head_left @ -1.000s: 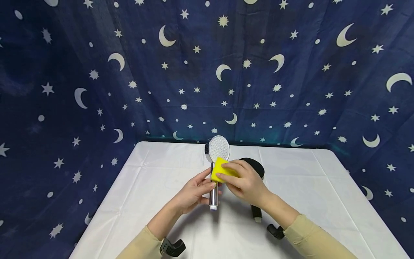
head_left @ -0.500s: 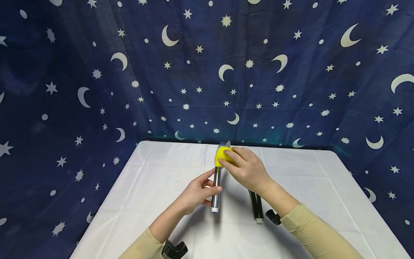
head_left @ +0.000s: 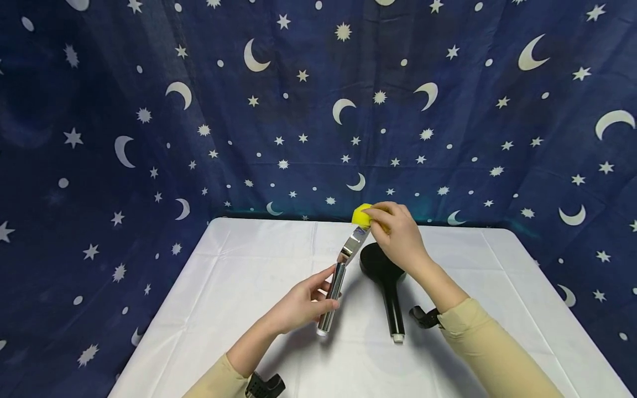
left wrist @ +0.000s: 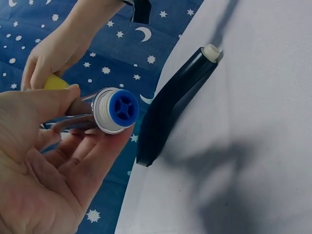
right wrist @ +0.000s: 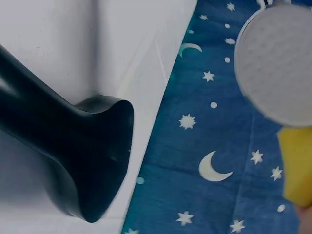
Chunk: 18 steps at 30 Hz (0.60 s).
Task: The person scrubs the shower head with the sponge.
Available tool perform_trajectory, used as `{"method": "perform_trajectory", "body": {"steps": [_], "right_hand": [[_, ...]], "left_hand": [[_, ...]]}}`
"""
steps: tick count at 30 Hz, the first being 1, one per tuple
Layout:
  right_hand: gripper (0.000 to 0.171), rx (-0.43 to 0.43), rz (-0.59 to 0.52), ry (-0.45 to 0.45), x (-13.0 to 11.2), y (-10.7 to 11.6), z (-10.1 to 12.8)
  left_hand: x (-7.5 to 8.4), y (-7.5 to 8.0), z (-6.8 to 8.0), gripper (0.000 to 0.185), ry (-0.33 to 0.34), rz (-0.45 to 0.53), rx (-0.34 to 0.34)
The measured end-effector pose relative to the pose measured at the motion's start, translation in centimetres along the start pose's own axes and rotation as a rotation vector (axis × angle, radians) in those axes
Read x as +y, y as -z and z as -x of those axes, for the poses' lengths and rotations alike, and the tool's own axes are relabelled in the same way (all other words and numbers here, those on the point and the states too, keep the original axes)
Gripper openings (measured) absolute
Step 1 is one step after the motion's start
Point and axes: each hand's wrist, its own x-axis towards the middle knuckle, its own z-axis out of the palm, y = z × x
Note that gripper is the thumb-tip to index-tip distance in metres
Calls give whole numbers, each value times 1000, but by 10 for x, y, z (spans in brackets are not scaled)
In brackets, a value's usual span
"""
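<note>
My left hand (head_left: 301,304) grips the handle of a chrome hand shower (head_left: 354,244), tilted up and to the right above the table. Its threaded end with a blue insert (left wrist: 124,108) faces the left wrist camera. The grey-white nozzle face (right wrist: 280,63) shows in the right wrist view. In the head view, my right hand (head_left: 400,237) pinches a yellow sponge (head_left: 361,214) right at the far rim of the shower's head. Fingers hide part of the sponge. A second, black hand shower (head_left: 391,296) lies face down below my right hand.
A white cloth covers the table (head_left: 249,276). Behind it hangs a dark blue curtain (head_left: 308,110) with moons and stars, close along the far table edge. Black camera mounts (head_left: 424,317) sit at both wrists.
The chrome shower has turned from its nozzle face towards the head camera to its shiny side, and tilted right. My right hand with the sponge has moved from the handle up to the head's rim.
</note>
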Motion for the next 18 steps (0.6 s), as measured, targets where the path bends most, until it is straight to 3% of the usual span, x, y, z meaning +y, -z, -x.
{"method": "perform_trajectory", "body": {"steps": [4, 8, 12, 18], "right_hand": [[31, -94, -175, -311, 7, 2, 5], [37, -123, -366, -507, 8, -1, 10], [42, -133, -492, -625, 5, -7, 16], [43, -157, -545, -699, -2, -19, 27]], "left_hand": [[-2, 0, -1, 78, -41, -20, -4], [-5, -1, -3, 79, -85, 15, 3], [-9, -3, -7, 79, -126, 69, 20], [-9, -5, -12, 81, -143, 142, 57]]}}
